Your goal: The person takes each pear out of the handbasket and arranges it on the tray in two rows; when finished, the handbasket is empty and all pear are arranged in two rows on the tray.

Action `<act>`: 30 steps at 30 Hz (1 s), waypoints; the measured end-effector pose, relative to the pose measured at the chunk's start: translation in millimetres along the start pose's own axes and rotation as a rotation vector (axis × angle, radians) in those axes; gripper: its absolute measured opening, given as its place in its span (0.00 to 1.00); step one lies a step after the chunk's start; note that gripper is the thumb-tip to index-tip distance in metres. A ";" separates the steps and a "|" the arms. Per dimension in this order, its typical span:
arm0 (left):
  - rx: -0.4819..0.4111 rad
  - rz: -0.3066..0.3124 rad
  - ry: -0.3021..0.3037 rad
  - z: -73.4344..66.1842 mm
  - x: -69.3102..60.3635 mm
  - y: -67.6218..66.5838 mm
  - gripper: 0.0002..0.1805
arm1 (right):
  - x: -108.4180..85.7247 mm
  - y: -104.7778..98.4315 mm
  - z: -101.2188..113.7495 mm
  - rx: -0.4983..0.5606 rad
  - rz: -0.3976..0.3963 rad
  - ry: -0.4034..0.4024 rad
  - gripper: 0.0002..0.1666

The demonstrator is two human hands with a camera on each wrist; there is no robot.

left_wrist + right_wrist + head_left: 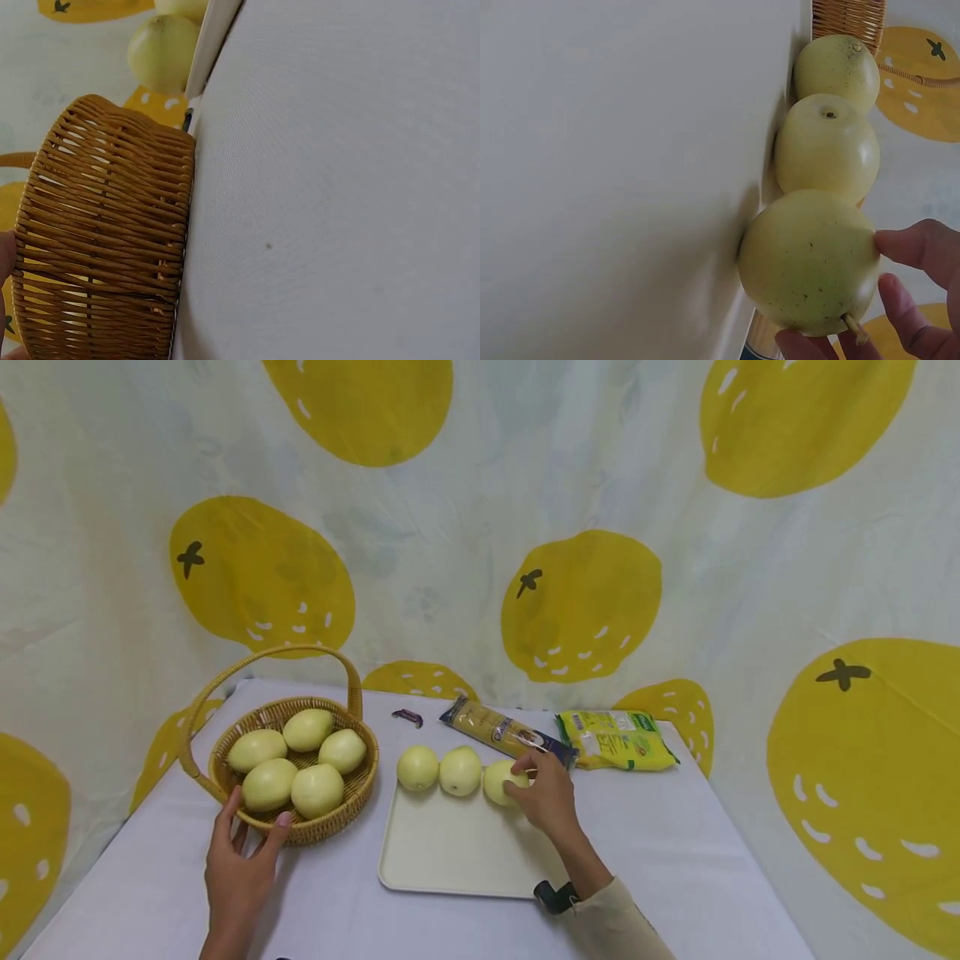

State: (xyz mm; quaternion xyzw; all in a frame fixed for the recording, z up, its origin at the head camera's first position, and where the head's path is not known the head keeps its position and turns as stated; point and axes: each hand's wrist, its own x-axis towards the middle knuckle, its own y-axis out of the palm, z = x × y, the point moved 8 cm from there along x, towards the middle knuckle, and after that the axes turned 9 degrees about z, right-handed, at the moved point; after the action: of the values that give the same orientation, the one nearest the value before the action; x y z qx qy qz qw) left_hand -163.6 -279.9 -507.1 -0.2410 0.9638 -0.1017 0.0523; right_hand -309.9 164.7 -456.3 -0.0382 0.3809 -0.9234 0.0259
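Note:
A wicker basket point(330, 827) with several pale yellow-green fruits point(268, 785) stands at the left. My left hand point(242, 881) touches its near rim, thumb and fingers spread along the edge; in the left wrist view the woven side point(105, 232) fills the left part. Three similar fruits lie in a row along the far edge of a white tray point(457, 860). The rightmost fruit point(810, 262) is pinched between the thumb and fingers of my right hand point(549, 797), and it touches or nearly touches the middle fruit point(827, 150).
Behind the row lie a small dark-wrapped item point(408, 717), a long pack of pasta point(498, 731) and a yellow-green packet point(618, 741). The basket's tall handle point(300, 649) arches over its far side. A patterned curtain point(427, 593) hangs behind the table.

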 end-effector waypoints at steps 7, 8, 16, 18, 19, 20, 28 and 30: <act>0.002 -0.003 -0.008 -0.1 -1.2 0.9 0.51 | -1.5 4.0 -2.9 -0.004 0.027 0.058 0.20; 0.000 -0.004 -0.006 -0.6 -1.2 0.9 0.51 | -1.7 5.0 -3.9 0.000 0.033 0.070 0.21; -0.001 0.008 -0.013 0.4 -1.2 1.5 0.51 | 0.3 13.3 -11.4 0.008 0.027 0.083 0.25; -0.001 0.012 -0.019 2.4 -1.5 1.9 0.51 | 0.7 15.4 -13.5 0.008 0.019 0.080 0.24; -0.001 0.013 -0.018 2.8 -1.6 1.8 0.51 | 1.3 16.6 -14.8 0.014 0.017 0.081 0.24; 0.001 0.013 -0.017 3.1 -1.7 1.7 0.51 | 1.4 17.2 -15.4 0.019 0.016 0.080 0.23; 0.016 0.011 -0.011 1.2 -1.7 0.7 0.51 | 2.0 15.3 -18.1 0.088 0.031 0.079 0.18; 0.017 0.010 -0.013 1.4 -0.9 0.7 0.51 | 1.4 12.8 -18.0 0.087 0.027 0.073 0.18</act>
State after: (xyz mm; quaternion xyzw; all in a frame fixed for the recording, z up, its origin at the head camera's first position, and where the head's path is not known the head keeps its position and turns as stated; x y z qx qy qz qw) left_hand -162.9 -279.1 -508.5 -0.2363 0.9637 -0.1080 0.0611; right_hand -312.7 168.2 -478.1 0.0017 0.3417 -0.9395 0.0259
